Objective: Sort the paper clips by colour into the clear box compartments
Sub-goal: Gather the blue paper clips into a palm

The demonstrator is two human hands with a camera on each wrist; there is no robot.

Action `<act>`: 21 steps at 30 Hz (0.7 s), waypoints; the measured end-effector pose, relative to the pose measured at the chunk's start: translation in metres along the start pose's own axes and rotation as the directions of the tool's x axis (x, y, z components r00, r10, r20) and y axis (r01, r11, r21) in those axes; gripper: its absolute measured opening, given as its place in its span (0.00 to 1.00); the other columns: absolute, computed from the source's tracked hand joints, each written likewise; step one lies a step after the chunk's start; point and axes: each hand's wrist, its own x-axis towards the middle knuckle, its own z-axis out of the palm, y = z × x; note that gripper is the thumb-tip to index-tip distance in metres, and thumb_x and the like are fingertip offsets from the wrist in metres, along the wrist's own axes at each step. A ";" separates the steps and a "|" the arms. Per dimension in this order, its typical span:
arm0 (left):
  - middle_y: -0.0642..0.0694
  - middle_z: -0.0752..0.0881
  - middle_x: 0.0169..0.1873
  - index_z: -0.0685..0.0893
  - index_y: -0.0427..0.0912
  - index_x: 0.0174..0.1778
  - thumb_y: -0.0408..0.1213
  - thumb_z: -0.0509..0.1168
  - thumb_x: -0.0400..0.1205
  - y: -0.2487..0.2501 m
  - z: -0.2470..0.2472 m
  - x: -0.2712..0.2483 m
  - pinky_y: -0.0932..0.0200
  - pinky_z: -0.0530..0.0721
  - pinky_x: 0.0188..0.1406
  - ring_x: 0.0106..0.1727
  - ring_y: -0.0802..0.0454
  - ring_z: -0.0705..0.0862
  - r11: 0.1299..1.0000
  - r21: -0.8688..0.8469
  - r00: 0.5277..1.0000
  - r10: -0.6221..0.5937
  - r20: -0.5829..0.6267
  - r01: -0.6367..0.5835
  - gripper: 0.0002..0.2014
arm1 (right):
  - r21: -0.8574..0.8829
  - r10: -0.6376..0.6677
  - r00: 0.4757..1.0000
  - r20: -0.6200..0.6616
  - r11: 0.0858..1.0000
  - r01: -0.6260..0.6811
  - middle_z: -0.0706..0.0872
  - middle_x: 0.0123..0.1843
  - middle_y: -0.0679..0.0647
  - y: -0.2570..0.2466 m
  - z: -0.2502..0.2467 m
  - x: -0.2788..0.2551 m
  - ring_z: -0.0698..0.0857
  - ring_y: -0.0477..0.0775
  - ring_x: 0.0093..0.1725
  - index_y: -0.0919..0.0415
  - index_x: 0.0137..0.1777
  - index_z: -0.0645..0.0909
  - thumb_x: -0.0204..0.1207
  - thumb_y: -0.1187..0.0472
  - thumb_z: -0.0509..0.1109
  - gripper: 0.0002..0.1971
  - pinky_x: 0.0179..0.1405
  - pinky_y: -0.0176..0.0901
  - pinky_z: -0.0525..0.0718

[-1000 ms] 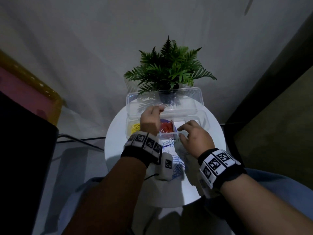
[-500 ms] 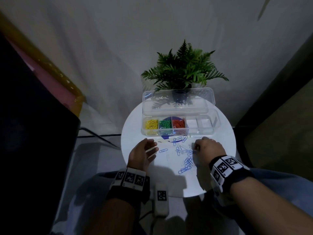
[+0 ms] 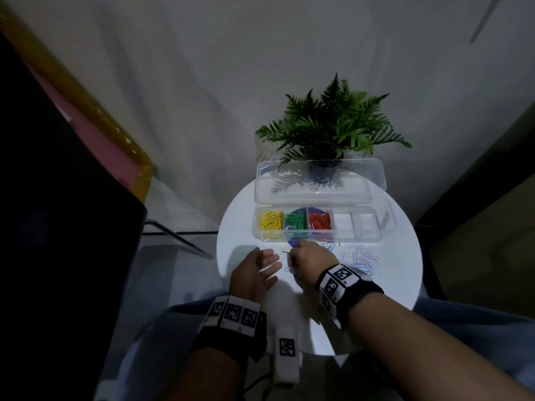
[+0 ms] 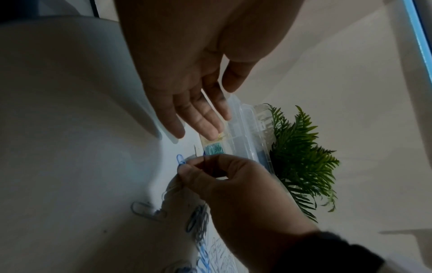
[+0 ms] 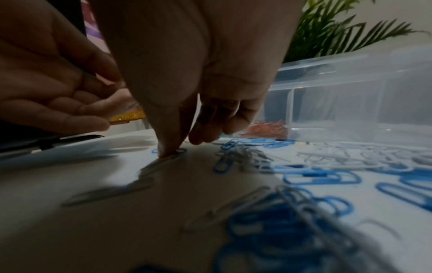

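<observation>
The clear box [image 3: 386, 224] lies open at the back of the round white table [image 3: 390, 287]. Its compartments hold yellow clips [image 3: 271, 222], green clips [image 3: 295, 222] and red clips [image 3: 318, 221]; the two right compartments [image 3: 343, 225] look empty. Loose blue and white clips [image 3: 359, 257] lie scattered in front of the box. My right hand [image 3: 292, 256] reaches down to the table, its curled fingertips pinching a blue clip [image 4: 180, 160] against the surface. My left hand [image 3: 272, 261] hovers just left of it, palm turned up, fingers relaxed and holding nothing.
The box lid [image 3: 318, 183] stands open behind the compartments, with a potted fern [image 3: 333, 131] right behind it. A blue disc [image 3: 304, 211] shows under the box. A dark object [image 3: 58, 227] fills the left side beyond the table edge.
My left hand came back from over the box to the near left of the table and opened. My right hand slid left across the table to a single clip.
</observation>
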 end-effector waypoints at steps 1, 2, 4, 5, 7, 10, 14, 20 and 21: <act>0.46 0.83 0.40 0.79 0.42 0.43 0.44 0.49 0.87 -0.001 0.000 0.002 0.61 0.71 0.37 0.42 0.53 0.82 1.000 0.013 1.000 0.006 -0.015 -0.006 0.16 | 0.012 0.000 1.000 0.022 1.000 -0.001 0.79 0.59 0.58 0.002 -0.001 0.001 0.82 0.61 0.58 0.58 0.48 0.84 0.74 0.63 0.67 0.06 0.56 0.47 0.82; 0.42 0.83 0.41 0.79 0.42 0.42 0.43 0.50 0.87 -0.001 0.000 0.003 0.61 0.71 0.37 0.42 0.53 0.82 1.000 0.012 1.000 0.006 -0.022 -0.006 0.16 | 0.039 0.014 0.999 0.032 0.999 -0.015 0.80 0.57 0.59 0.004 -0.003 0.000 0.83 0.61 0.56 0.58 0.45 0.83 0.74 0.64 0.66 0.05 0.55 0.48 0.83; 0.25 0.80 0.54 0.81 0.38 0.44 0.42 0.49 0.87 -0.002 0.002 0.004 0.62 0.69 0.35 0.44 0.50 0.83 0.999 -0.036 1.000 -0.019 -0.001 0.019 0.17 | 0.170 0.031 0.999 -0.023 0.985 -0.026 0.83 0.50 0.57 0.010 -0.008 -0.005 0.85 0.57 0.48 0.55 0.37 0.79 0.73 0.65 0.64 0.06 0.48 0.43 0.82; 0.20 0.72 0.63 0.81 0.32 0.53 0.42 0.49 0.87 -0.004 0.003 0.005 0.62 0.69 0.35 0.52 0.46 0.84 0.996 -0.079 0.999 -0.032 0.025 0.034 0.19 | 0.255 0.026 0.996 -0.080 0.967 -0.005 0.84 0.45 0.55 0.011 -0.010 -0.009 0.84 0.53 0.43 0.55 0.36 0.78 0.74 0.65 0.64 0.07 0.44 0.40 0.80; 0.24 0.72 0.70 0.73 0.27 0.70 0.44 0.47 0.88 -0.007 0.005 0.006 0.59 0.76 0.44 0.62 0.37 0.81 0.984 -0.172 0.998 -0.046 0.045 0.053 0.25 | 0.384 -0.017 0.987 -0.161 0.920 0.079 0.82 0.39 0.49 0.005 -0.017 -0.020 0.79 0.44 0.35 0.59 0.41 0.82 0.75 0.63 0.68 0.03 0.36 0.29 0.75; 0.28 0.85 0.54 0.72 0.26 0.70 0.49 0.42 0.88 -0.008 0.015 -0.001 0.53 0.83 0.50 0.45 0.40 0.87 0.929 -0.351 0.985 -0.064 0.162 0.118 0.29 | 0.424 -0.095 0.974 -0.206 0.889 0.176 0.85 0.42 0.52 -0.006 -0.030 -0.031 0.75 0.41 0.32 0.63 0.47 0.85 0.77 0.63 0.68 0.06 0.34 0.21 0.70; 0.34 0.71 0.75 0.68 0.28 0.75 0.46 0.41 0.89 -0.007 0.019 -0.006 0.53 0.67 0.70 0.76 0.44 0.70 0.910 -0.386 0.983 -0.093 0.158 0.149 0.28 | 0.462 0.065 0.928 -0.366 0.879 0.121 0.83 0.39 0.47 0.011 -0.048 -0.043 0.76 0.37 0.30 0.61 0.45 0.86 0.77 0.63 0.67 0.06 0.34 0.22 0.71; 0.35 0.72 0.74 0.73 0.29 0.71 0.45 0.42 0.89 -0.009 0.023 -0.011 0.54 0.69 0.68 0.77 0.44 0.70 0.926 -0.351 0.986 -0.098 0.132 0.139 0.27 | 0.033 -0.034 0.987 0.159 0.999 0.029 0.79 0.42 0.44 0.043 -0.026 -0.073 0.82 0.48 0.45 0.49 0.39 0.82 0.68 0.51 0.73 0.04 0.47 0.39 0.79; 0.35 0.73 0.74 0.75 0.28 0.68 0.45 0.43 0.89 -0.009 0.023 -0.012 0.54 0.70 0.68 0.77 0.44 0.70 0.928 -0.348 0.987 -0.096 0.127 0.135 0.26 | -0.032 -0.060 0.979 0.193 0.997 0.068 0.79 0.46 0.44 0.045 -0.019 -0.074 0.82 0.50 0.48 0.49 0.43 0.82 0.66 0.50 0.74 0.08 0.49 0.40 0.78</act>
